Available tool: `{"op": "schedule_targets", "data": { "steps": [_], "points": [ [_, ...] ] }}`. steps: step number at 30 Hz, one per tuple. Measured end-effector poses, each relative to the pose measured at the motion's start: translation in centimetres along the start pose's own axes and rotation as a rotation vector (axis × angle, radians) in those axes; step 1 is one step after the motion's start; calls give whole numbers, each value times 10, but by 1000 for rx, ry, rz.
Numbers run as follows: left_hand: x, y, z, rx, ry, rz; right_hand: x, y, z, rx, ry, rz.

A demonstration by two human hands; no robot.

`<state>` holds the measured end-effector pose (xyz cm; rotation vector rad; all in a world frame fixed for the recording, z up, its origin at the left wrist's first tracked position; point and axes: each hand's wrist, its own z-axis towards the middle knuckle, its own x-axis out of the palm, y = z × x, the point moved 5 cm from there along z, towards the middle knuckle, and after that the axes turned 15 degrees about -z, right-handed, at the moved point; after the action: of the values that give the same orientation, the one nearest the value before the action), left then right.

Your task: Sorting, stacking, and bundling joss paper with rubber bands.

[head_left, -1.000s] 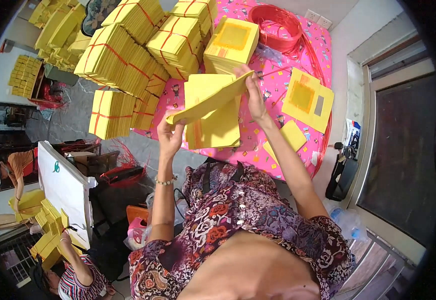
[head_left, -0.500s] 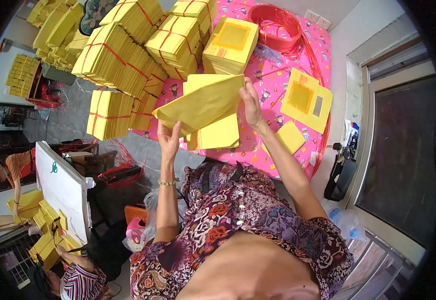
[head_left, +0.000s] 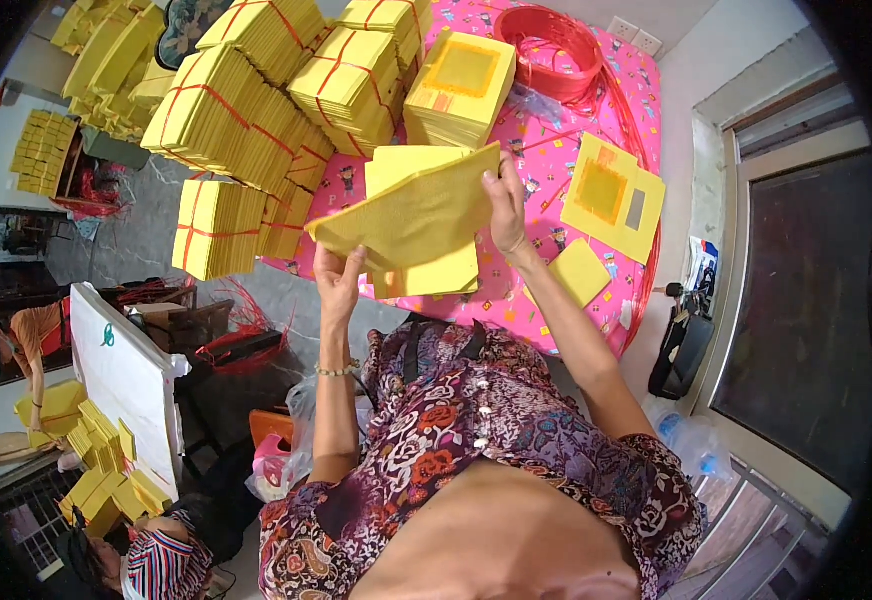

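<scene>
Both my hands hold a thin sheaf of yellow paper point(head_left: 411, 215), tilted above the pink table. My left hand point(head_left: 338, 280) grips its lower left corner, the thumb lying on the near face. At the upper right end, my right hand point(head_left: 503, 205) pinches the other corner. Below the sheaf lies a pile of yellow paper point(head_left: 441, 278), partly hidden by it. To the right of my right hand are yellow sheets point(head_left: 638, 225) with an orange-bordered square and a grey patch, and a smaller yellow piece point(head_left: 581, 272).
Stacks of yellow paper tied with red strips point(head_left: 218, 110) stand at the far left. A loose stack point(head_left: 456, 85) and a coil of red strips point(head_left: 546, 60) sit at the back of the pink patterned tablecloth point(head_left: 541, 180). Two other people handle yellow paper beside a white board point(head_left: 126, 360), lower left.
The sheaf has tipped, its right end rising slightly and its far edge now bowed. My hands keep their hold with little movement. At lower left, a person has bent lower.
</scene>
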<state>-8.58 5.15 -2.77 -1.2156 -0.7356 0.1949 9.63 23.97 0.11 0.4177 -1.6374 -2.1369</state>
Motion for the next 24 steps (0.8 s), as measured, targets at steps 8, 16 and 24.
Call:
{"op": "schedule_targets", "data": {
  "steps": [8, 16, 24],
  "points": [
    [53, 5, 6, -286, 200, -242, 28, -10, 1, 167, 107, 82],
    [88, 19, -4, -474, 363, -369, 52, 1, -24, 26, 300, -106],
    [91, 9, -1, -445, 364, -475, 33, 1, -25, 369, 350, 328]
  ]
}}
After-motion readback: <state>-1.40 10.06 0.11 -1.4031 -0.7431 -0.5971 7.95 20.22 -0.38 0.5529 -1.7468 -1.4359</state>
